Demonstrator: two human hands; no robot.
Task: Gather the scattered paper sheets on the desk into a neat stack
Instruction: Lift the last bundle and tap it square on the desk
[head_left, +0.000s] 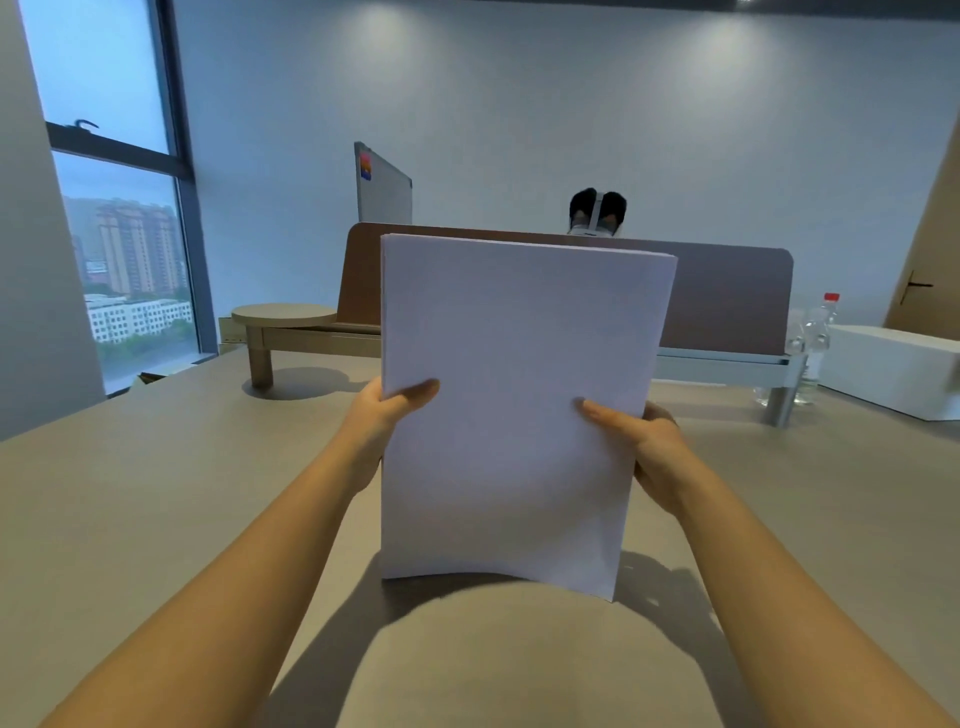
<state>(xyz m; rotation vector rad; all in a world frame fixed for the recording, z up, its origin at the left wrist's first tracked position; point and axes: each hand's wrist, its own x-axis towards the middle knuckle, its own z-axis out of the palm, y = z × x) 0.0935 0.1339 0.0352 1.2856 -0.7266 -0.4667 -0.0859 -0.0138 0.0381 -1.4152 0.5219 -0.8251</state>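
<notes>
Head view: both hands hold 1 stack (511, 395) of white sheets upright over the worktop (130, 493), in the middle of the frame. The left hand (376, 421) clamps the stack's left edge, thumb lying across the front sheet and the fingers hidden behind. The right hand (644, 441) clamps the right edge the same way, thumb on the front and fingers behind. The 2 hands are well apart, 1 on each side of the stack at about the same height. The stack's edges look mostly even, with a few sheets showing slightly offset at the top. Its bottom edge curves, the lower right corner hanging lowest; whether that edge touches the worktop cannot be told, though a shadow lies just under it.

Beyond the stack stands a brown divider (727, 296), with a person's head partly showing above it. A round wooden stand (283, 317) sits at the far left of the worktop. At the far right are a clear bottle (821, 338) with a red cap and a white box (893, 369) just beside it. A window (114, 208) fills the left wall.
</notes>
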